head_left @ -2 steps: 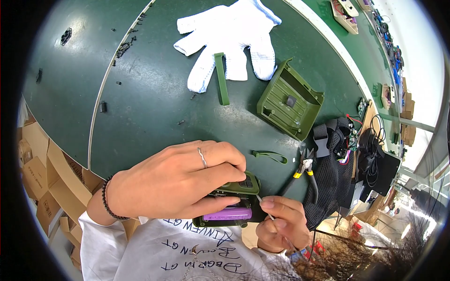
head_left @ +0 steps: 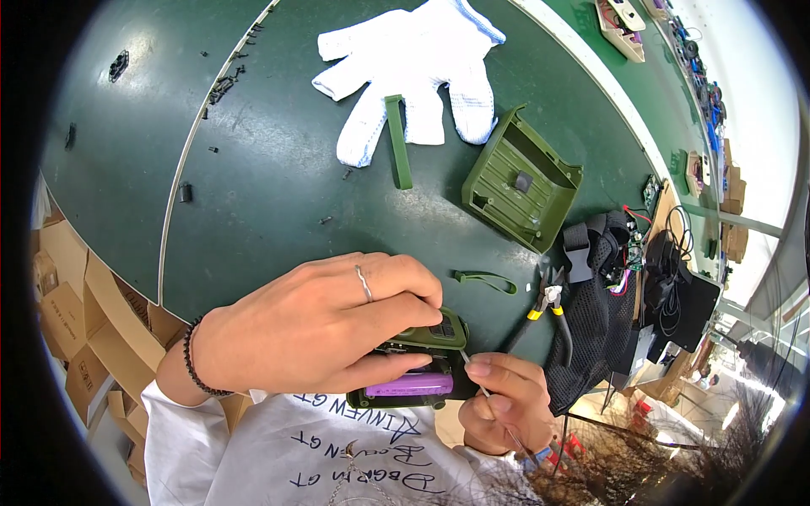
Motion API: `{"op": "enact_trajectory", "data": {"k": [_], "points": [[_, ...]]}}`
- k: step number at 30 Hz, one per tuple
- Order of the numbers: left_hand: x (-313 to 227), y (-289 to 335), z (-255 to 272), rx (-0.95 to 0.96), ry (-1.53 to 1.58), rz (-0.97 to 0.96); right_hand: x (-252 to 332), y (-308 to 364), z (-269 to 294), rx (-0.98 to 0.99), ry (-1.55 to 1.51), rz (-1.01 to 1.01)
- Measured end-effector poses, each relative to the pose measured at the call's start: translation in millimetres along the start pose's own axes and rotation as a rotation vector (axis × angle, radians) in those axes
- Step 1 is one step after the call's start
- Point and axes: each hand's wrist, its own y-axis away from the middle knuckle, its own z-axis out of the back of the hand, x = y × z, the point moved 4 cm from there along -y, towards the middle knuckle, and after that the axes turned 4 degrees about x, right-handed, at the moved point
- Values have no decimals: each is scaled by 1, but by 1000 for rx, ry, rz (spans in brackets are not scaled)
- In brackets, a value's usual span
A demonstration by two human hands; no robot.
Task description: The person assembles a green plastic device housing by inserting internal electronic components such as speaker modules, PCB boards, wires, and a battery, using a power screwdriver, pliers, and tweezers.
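My left hand is closed over a green plastic device housing, fingers on its top and thumb across its opened side. A purple cylindrical battery shows in that opened side, below the thumb. Between the thumb and fingers of my right hand is a thin metal rod-like tool; its tip touches or nearly touches the housing's right corner. The tool's exact kind cannot be made out. A small green strap loop lies just beyond the housing, and a green half shell rests farther off with its hollow side up.
A white glove lies at the far middle with a green strip over it. Pliers and a black mesh bag are at the right. Several small screws line the table seam at left. Cardboard boxes stand at the left.
My right hand has shifted very slightly left with the metal tool. My left hand and the housing look unmoved.
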Motion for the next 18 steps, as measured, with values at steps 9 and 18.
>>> {"op": "enact_trajectory", "data": {"k": [9, 18], "points": [[-2, 0, 0, 4, 7, -10, -10, 13, -8, -235, -57, 184], [-1, 1, 0, -22, 1, -24, -6, 1, -10, -187, 130, 146]]}}
